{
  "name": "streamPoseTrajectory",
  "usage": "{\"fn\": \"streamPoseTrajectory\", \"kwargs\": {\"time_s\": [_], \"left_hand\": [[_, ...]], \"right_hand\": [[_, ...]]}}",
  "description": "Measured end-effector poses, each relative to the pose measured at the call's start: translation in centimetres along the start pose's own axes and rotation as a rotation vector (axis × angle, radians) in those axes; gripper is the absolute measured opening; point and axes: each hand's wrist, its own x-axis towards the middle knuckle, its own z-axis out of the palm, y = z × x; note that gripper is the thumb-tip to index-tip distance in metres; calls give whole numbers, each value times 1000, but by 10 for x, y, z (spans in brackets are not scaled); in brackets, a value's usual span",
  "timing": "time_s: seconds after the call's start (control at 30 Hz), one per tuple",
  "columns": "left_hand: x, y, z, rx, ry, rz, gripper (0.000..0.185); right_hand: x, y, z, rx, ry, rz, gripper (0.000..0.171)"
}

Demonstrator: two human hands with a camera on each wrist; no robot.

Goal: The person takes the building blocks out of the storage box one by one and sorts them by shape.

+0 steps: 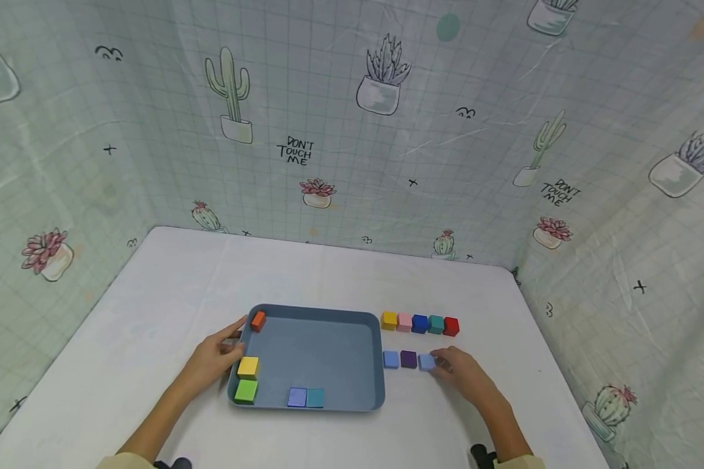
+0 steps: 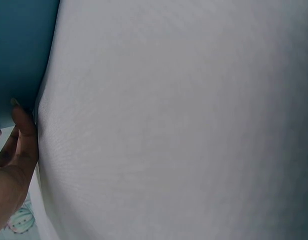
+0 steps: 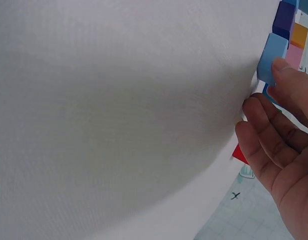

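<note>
A blue-grey tray (image 1: pixel 322 352) lies mid-table. Inside it are an orange cube (image 1: pixel 258 320), a yellow cube (image 1: pixel 248 367), a green cube (image 1: pixel 246 391), a periwinkle cube (image 1: pixel 296 397) and a teal cube (image 1: pixel 315 397). My left hand (image 1: pixel 214 358) rests against the tray's left rim with its fingers (image 2: pixel 24 127) straight, beside the yellow cube. My right hand (image 1: pixel 460 371) lies right of the tray with relaxed fingers. One fingertip (image 3: pixel 286 67) touches a light-blue cube (image 1: pixel 426 362) (image 3: pixel 271 57), the last in a short row.
That short row also holds another light-blue cube (image 1: pixel 390 359) and a purple cube (image 1: pixel 408 359). Behind it stand yellow, pink, blue, teal and red cubes (image 1: pixel 450 326) in a line. A white cloth (image 1: pixel 152 306) covers the table. Cactus-print curtains close three sides.
</note>
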Motion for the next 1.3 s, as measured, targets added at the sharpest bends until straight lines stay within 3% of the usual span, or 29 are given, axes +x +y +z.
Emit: {"fn": "streamPoseTrajectory", "kwargs": {"time_s": [0.23,0.47,0.57,0.77,1.03,1.3], "left_hand": [[0,-2,0,-2,-2,-4,58],[0,-1,-1,-2,-2,-4,58],[0,-2,-1,1,-1,1,58],[0,-2,-1,-2,0,8,57],[1,-2,0,-3,-3,-9,58],[1,-3,0,-2,-3,-16,58]], "right_hand": [[-2,-3,2,50,26,1,38],[0,-10,4,-66,157,-30,38],[0,-16,4,-62,184,-48,36],[0,-36,2,8,169,-88,38],[2,-55,1,27,212,-189,35],[4,-68,5,57,170,-254,35]]}}
